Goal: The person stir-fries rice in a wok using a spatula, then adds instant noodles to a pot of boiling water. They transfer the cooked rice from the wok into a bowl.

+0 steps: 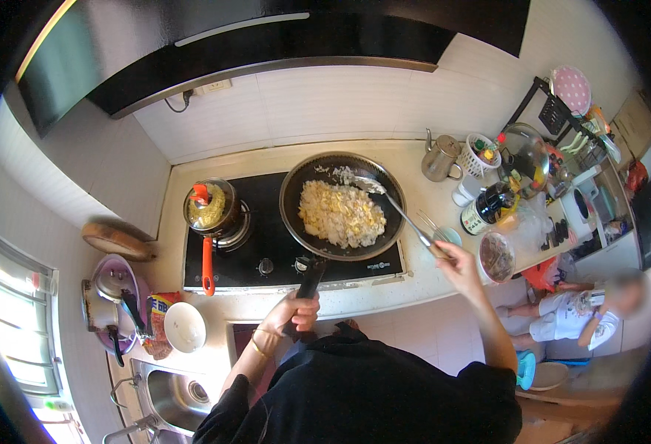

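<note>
My left hand [292, 313] grips the black handle of a deep frying pan [288, 222] on the right burner of a black gas cooktop [264, 200]. Rice mixed with yellow egg [342, 213] lies heaped in the middle of the pan. In my right hand [458, 266] is the wooden grip of a metal spatula [403, 213]. Its blade rests inside the pan at the upper right, with bits of rice on it. A small lidded saucepan with an orange handle [208, 266] stands on the left burner, yellow noodle-like food showing through its glass lid.
Right of the cooktop stand a metal oil pot [440, 158], a dark sauce bottle [483, 211] and a bowl [497, 257]. A white bowl [185, 327] sits at left, near the sink [175, 397]. Another person [575, 316] stands on the floor at right. A range hood [281, 41] hangs above.
</note>
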### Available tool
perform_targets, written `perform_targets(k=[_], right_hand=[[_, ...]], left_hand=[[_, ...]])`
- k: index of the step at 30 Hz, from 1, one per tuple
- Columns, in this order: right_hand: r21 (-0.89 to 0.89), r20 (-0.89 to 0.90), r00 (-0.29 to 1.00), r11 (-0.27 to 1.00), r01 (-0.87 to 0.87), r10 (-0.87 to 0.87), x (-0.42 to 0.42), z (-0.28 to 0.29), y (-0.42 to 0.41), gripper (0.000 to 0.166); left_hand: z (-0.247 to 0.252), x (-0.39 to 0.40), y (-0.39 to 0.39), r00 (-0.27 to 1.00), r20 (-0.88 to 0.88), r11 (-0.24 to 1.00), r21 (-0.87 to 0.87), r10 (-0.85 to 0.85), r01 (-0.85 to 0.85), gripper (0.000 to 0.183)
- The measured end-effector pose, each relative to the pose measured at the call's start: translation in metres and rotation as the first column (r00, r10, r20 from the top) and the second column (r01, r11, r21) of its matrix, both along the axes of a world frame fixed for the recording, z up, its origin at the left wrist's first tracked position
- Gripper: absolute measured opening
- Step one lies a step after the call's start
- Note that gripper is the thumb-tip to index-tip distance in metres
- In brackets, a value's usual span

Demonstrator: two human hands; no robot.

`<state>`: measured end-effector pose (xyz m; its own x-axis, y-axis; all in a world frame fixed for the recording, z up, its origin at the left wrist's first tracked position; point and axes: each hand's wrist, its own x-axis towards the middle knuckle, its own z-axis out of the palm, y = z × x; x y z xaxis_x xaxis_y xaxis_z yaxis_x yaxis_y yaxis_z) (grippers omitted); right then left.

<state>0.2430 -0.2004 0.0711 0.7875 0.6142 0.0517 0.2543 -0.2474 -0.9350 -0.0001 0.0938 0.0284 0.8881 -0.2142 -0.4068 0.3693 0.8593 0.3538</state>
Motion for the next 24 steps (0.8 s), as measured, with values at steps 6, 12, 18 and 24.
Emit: perform_targets(k=[6,12,18,24], right_hand=[[-0.039,0.077,0.989,0.991,-0.125,0.128,-0.025,-0.001,0.009,0.037],[-0.301,0.452,0.866,0.95,-0.081,0.217,-0.034,0.025,-0.001,0.038],[-0.231,0.626,0.776,0.968,0.098,0.071,-0.015,-0.018,0.064,0.036],[-0.424,0.62,0.754,0.901,0.088,0.218,-0.006,-0.045,0.054,0.039]], left_hand=[[-0.024,0.027,0.006,0.999,0.054,1.0,0.004,0.002,-0.003,0.01],[-0.049,0.04,0.01,0.997,0.073,0.995,-0.1,0.003,0.005,0.011],[-0.06,0.045,0.012,0.996,0.094,0.999,-0.037,0.002,0.001,0.01],[-0.059,0.043,0.011,0.998,0.068,1.0,-0.024,-0.003,0.005,0.008]])
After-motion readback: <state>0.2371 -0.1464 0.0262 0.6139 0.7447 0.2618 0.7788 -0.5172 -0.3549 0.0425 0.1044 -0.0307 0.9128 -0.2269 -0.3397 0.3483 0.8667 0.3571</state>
